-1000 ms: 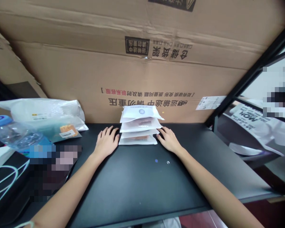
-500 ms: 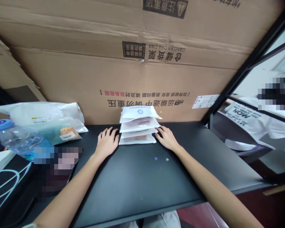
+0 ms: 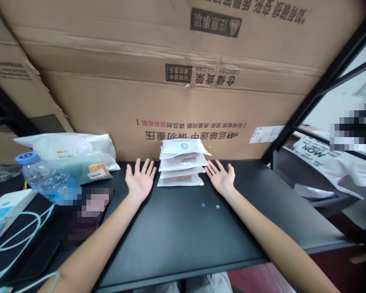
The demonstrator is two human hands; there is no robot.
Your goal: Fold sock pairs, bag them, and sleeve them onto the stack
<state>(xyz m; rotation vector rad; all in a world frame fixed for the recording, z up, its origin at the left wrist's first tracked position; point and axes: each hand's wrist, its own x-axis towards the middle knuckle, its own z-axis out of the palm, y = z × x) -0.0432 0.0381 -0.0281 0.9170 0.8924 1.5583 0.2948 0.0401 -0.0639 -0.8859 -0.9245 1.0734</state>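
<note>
My left hand (image 3: 140, 179) lies palm up on the black table (image 3: 183, 228), fingers spread, with nothing in it. Just right of it is a stack of several frosted white zip pouches (image 3: 183, 162), the top one printed with a round blue logo. On the stack's other side my right hand (image 3: 221, 177) also rests palm up, its fingers apart and its palm bare. Its fingertips are close to the pouches; I cannot tell whether they touch.
A cardboard sheet (image 3: 110, 97) stands behind the table. To the left are a white plastic bag (image 3: 100, 144), a water bottle (image 3: 49, 179), a dark phone (image 3: 90, 215) and white cables (image 3: 36, 228). A black metal frame (image 3: 311, 97) rises at right, with a person beyond it.
Both hands have turned over from palm down to palm up, staying beside the stack. The view has shifted slightly. The pouches appear to stay in place.
</note>
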